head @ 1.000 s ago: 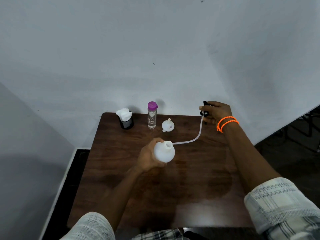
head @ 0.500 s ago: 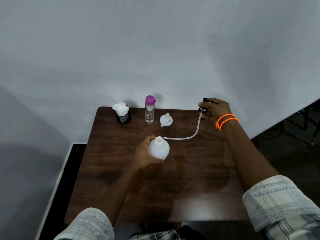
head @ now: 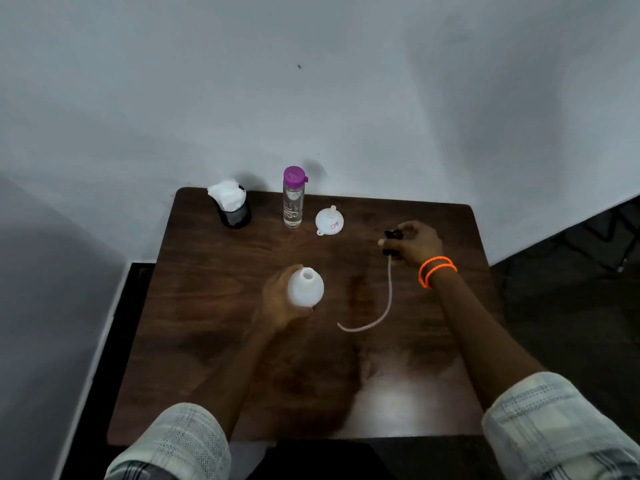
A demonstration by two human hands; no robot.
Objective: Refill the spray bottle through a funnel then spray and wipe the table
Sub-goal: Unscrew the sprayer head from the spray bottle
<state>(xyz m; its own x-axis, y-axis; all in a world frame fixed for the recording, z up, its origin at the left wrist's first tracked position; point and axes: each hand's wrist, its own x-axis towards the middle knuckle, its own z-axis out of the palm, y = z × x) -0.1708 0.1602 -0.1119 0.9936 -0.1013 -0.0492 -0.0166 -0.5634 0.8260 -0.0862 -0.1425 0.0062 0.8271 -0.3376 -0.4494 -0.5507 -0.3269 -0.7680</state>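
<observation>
Left grip (head: 280, 303) wraps open spray bottle (head: 306, 286), frame centre; right grip (head: 414, 244) pinches the removed sprayer head (head: 390, 241), tube (head: 375, 308) trailing onto counter (head: 214, 341). Uncapping looks done; next, probably funnel (head: 329, 221) into neck, upper centre.

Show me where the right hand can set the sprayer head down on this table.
Bare wood lies right of the funnel, under the right hand, and across the near table below the dip tube. The back row, tissue cup to water bottle, is crowded.
</observation>
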